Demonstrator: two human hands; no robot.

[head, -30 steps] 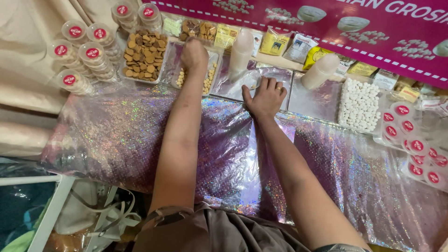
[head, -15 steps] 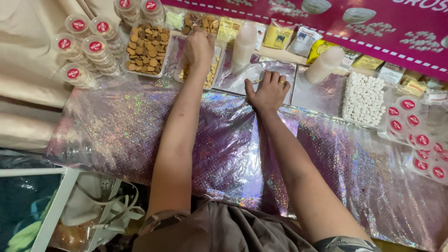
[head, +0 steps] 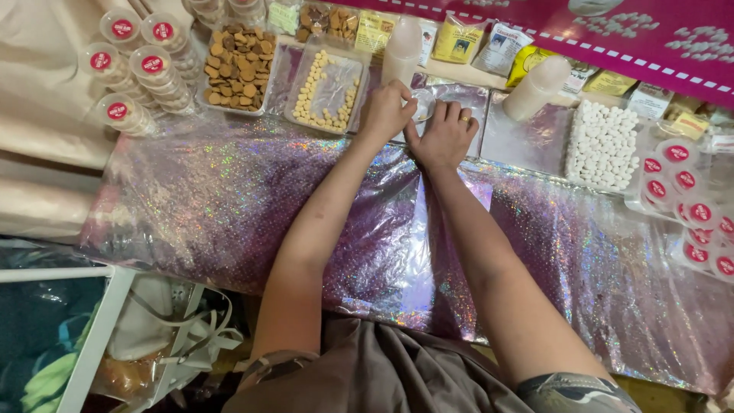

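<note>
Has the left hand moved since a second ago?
Yes. The left hand has drawn back off the tray of pale yellow pieces and now sits beside the right hand.

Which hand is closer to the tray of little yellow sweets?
Left. The left hand sits just beside the tray of little yellow sweets, at its right edge. The right hand is farther right, beyond the left one.

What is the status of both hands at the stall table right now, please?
Left hand and right hand side by side at small clear container. Grip hidden by fingers. Tray of pale yellow pieces left, white bottle just behind.
</note>
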